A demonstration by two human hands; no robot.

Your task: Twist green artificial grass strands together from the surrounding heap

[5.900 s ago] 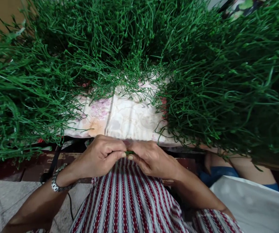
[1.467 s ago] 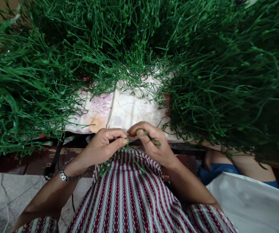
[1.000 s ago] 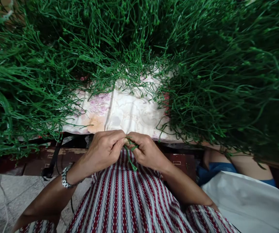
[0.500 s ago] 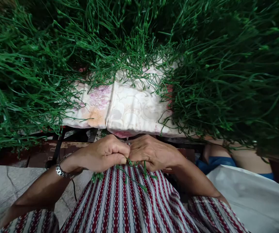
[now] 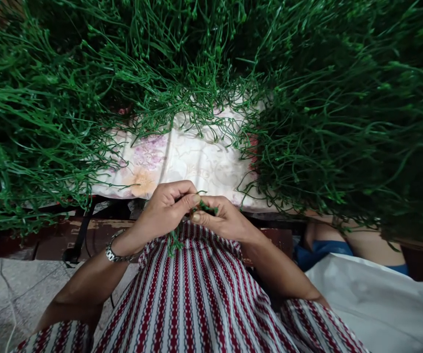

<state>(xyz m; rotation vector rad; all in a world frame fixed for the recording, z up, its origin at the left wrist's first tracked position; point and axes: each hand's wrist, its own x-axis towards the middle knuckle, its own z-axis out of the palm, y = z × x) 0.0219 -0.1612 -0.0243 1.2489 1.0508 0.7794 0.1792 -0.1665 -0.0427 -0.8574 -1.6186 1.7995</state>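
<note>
My left hand (image 5: 165,208) and my right hand (image 5: 222,218) meet above my lap, fingertips pinched together on a small green plastic sprig (image 5: 204,208). More thin green strands (image 5: 172,240) hang from my left fingers onto my red-and-white striped garment (image 5: 197,299). A metal bracelet (image 5: 114,254) circles my left wrist. Both hands are closed.
Heaps of green plastic stems (image 5: 325,108) cover the table, ringing a bare patch of flowered tablecloth (image 5: 182,162). Another person's leg in blue (image 5: 329,245) and a white sheet (image 5: 381,304) lie at the right. A black cord (image 5: 81,235) hangs at the left over stone floor (image 5: 13,294).
My hands have risen a little toward the table edge and kept working the sprig. The loose strands now hang under my left hand instead of my right.
</note>
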